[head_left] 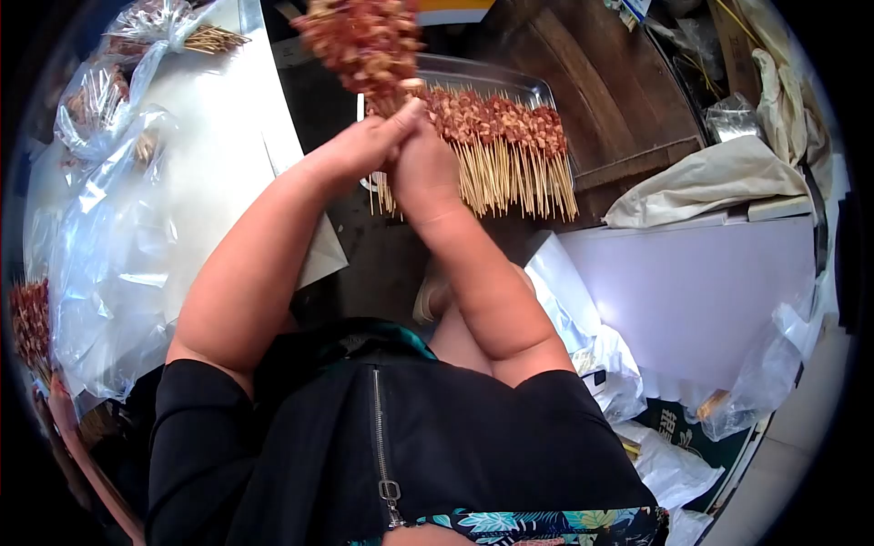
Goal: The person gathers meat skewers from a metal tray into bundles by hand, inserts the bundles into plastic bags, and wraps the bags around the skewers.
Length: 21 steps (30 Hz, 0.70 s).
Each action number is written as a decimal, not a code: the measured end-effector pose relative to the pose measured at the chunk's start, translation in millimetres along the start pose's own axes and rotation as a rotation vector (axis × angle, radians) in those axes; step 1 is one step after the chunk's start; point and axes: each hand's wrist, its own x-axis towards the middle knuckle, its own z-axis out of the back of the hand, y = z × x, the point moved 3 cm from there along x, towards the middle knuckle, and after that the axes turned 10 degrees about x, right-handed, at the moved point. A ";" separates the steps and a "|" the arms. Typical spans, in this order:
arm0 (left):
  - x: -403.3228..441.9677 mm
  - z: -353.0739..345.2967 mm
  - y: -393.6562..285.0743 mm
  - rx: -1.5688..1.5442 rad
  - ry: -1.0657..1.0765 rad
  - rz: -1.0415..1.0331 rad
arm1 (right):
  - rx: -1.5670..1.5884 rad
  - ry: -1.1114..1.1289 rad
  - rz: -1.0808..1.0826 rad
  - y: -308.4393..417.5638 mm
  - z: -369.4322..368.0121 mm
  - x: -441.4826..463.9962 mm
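Observation:
A thick bundle of meat skewers (360,45) rises at the top centre, its red meat ends pointing up and away from me. My left hand (378,141) and my right hand (426,168) are pressed together around the stick ends, both closed. Most of the sticks in the bundle are hidden by my fingers. Just beyond and to the right of my hands, a metal tray (546,91) holds rows of more meat skewers (510,127), with their bare bamboo sticks hanging over its near edge.
A pale table (228,118) on the left bears bagged skewers (96,96) and a clear plastic bag (109,273). At the far left, another person's arm (68,419) reaches toward skewers (32,318). A wooden surface (583,73), cloth (701,182) and lilac board (701,282) lie right.

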 end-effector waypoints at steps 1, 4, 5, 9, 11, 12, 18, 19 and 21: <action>-2.5 4.8 -1.9 -0.044 -0.130 0.013 | -0.219 -0.096 0.142 13.5 -6.9 -4.7; -9.5 1.6 -4.9 -0.373 -0.181 -0.105 | -0.298 -0.230 0.463 22.5 -14.6 -30.3; -6.2 5.5 -8.6 -0.446 -0.216 -0.176 | -0.254 -0.262 0.556 31.0 -11.9 -32.0; 7.4 14.7 -6.6 -0.446 -0.295 -0.315 | 0.181 0.047 0.558 1.2 37.8 -15.7; -1.7 11.0 -15.5 -0.484 -0.359 -0.276 | 0.378 -0.138 0.148 -59.4 84.8 9.8; -3.4 9.2 -17.5 -0.516 -0.337 -0.275 | 0.374 -0.269 -0.089 -96.9 114.0 24.4; -13.1 -0.6 -23.8 -0.577 -0.274 -0.136 | -0.337 -0.814 -0.302 -283.4 234.9 -11.6; -11.3 -0.4 -22.6 -0.549 -0.272 -0.128 | -0.339 -0.813 -0.302 -299.8 238.0 -12.5; -9.2 0.8 -20.4 -0.527 -0.261 -0.123 | -0.467 -0.659 -0.388 -317.2 236.4 -9.1</action>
